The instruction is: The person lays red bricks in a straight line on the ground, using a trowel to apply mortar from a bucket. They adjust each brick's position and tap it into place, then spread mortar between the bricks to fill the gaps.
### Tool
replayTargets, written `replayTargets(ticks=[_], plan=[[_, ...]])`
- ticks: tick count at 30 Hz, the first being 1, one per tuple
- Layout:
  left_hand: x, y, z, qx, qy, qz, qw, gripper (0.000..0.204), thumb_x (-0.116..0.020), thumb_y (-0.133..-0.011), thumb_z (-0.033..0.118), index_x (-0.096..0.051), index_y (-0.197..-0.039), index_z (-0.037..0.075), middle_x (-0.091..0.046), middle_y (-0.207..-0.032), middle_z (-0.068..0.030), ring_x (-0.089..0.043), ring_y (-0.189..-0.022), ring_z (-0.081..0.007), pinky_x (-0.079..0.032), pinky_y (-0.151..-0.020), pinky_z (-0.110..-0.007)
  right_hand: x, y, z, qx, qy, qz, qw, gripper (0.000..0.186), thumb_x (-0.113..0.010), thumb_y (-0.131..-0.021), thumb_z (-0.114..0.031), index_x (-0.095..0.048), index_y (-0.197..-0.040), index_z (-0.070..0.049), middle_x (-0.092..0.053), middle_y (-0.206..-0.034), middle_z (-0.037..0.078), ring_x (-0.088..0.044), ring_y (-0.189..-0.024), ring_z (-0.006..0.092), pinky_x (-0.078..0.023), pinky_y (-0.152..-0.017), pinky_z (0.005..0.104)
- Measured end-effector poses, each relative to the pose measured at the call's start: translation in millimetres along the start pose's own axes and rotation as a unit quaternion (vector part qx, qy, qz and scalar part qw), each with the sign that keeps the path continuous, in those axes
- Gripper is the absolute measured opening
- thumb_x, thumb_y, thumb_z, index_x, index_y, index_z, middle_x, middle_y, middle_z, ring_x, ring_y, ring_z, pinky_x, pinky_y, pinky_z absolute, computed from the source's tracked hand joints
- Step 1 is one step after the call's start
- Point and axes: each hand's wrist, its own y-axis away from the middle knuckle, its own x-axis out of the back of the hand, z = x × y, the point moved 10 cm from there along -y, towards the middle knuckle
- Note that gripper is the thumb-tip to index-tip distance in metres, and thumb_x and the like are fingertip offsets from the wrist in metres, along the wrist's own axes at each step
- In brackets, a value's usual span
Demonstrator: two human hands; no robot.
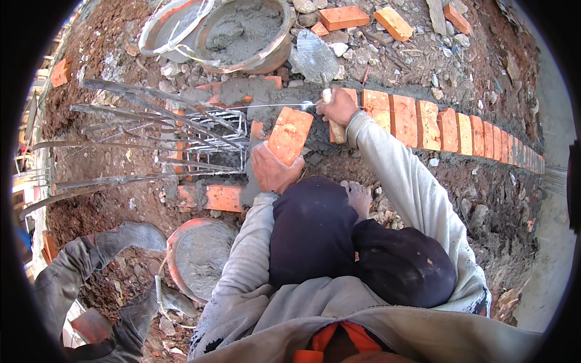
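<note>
"What are your hands holding?"

"My left hand grips a brick, which sticks out toward my right hand. That one is wrapped around a trowel pointing away from me."

"And around them?"

"A row of bricks runs off right of my right hand; a bucket sits beyond my left."

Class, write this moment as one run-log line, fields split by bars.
left hand: holds brick | right hand: grips trowel, blade pointing away | to the right: brick row | ahead: mortar bucket
</note>
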Motion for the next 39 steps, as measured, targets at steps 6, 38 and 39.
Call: replayTargets(ticks=[6, 38, 39], plan=[[-29, 1, 4, 0.025, -0.008, -0.023, 0.999, 0.075, -0.078, -0.058, 0.035, -0.04, -0.111, -0.004, -0.047, -0.106, -0.0208, -0.047, -0.103, -0.0384, -0.038, -0.088, -0.048, 15, 0, -15, 0.005, -0.093, -0.002, 0.996, 0.019, -0.06, -0.081, 0.002, -0.049, -0.096, 0.008, -0.064, -0.091, 0.018, -0.068, -0.078, 0.0229, -0.059, -0.062, 0.031], [-80, -24, 42, -0.055, 0.035, -0.036, 0.997, 0.081, -0.082, -0.066, 0.037, -0.051, -0.131, 0.001, -0.043, -0.11, -0.0203, -0.044, -0.103, -0.0367, -0.04, -0.09, -0.044, 33, 25, -16, 0.04, -0.132, -0.033, 0.99, 0.022, -0.054, -0.086, -0.005, -0.043, -0.1, 0.009, -0.064, -0.101, 0.026, -0.069, -0.084, 0.027, -0.06, -0.07, 0.0329], [-79, -24, 42, -0.056, 0.037, -0.033, 0.997, 0.081, -0.082, -0.066, 0.037, -0.051, -0.131, 0.001, -0.043, -0.11, -0.0202, -0.044, -0.103, -0.0367, -0.04, -0.09, -0.044, 34, 24, -13, 0.034, -0.153, -0.016, 0.987, 0.018, -0.058, -0.086, -0.001, -0.048, -0.097, 0.009, -0.064, -0.092, 0.02, -0.069, -0.082, 0.0256, -0.06, -0.065, 0.0332]])
